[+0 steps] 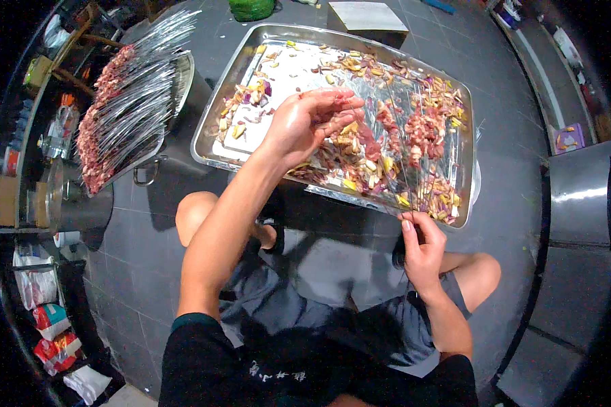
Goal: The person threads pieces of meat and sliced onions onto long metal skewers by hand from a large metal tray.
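My right hand (422, 249) pinches thin metal skewers (406, 196) near the tray's front edge; their shafts run up over the tray and down towards my lap. Over the middle of the stainless steel tray (234, 162) is my left hand (321, 114), its fingers bent and smeared red. A strip of raw meat (370, 145) hangs just below its fingertips, but whether they grip it is hidden. Beside it, more raw meat (388, 122) lines up with the skewers. Further right in the tray lies a bundle of skewered meat (425, 129), among chopped purple and yellow vegetable pieces (448, 102).
At the left, many loaded meat skewers (99, 122) rest across a metal pot (183, 96). A lidded pot (79, 203) stands nearer. Behind the tray are a white-topped box (369, 18) and a green bundle (252, 9). Steel cabinets (580, 198) line the right.
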`<state>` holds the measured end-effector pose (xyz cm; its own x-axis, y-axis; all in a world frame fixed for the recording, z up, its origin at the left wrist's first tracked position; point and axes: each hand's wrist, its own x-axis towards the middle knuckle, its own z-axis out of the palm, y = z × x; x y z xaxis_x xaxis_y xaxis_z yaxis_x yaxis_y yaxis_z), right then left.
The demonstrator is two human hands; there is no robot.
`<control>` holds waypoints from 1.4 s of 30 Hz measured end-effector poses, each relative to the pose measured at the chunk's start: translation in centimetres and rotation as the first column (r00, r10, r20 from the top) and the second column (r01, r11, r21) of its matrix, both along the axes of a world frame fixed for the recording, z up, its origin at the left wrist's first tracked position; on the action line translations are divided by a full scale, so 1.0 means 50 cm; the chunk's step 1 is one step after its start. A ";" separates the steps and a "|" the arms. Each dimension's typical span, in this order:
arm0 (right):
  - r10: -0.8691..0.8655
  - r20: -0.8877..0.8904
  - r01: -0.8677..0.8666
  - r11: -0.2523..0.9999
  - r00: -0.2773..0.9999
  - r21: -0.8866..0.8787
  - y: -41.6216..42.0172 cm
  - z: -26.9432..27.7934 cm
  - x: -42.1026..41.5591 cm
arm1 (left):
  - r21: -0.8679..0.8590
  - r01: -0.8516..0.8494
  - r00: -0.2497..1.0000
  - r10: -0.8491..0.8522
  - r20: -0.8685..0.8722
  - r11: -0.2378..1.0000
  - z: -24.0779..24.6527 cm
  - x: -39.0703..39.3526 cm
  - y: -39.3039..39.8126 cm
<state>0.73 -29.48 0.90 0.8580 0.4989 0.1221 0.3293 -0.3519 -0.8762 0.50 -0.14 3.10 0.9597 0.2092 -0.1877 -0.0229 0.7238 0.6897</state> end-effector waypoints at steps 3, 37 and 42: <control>0.003 0.007 -0.003 1.000 1.000 -0.023 0.007 -0.005 0.002 | 0.026 0.004 1.000 -0.005 0.022 1.000 0.002 0.001 -0.005; -0.028 -0.063 0.028 1.000 0.998 -0.011 0.021 -0.010 0.003 | 0.203 -0.065 0.991 0.040 0.128 0.977 -0.019 0.007 -0.058; -0.066 -0.137 0.071 0.997 0.988 0.028 0.009 -0.018 0.011 | 0.991 0.119 0.993 -0.004 -0.119 0.063 -0.010 -0.016 0.049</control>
<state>1.29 -29.03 0.00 0.8998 0.4360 0.0169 0.1822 -0.3402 -0.9225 -0.33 2.31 2.61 0.9772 0.1962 0.0812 0.0656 -0.6425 0.7635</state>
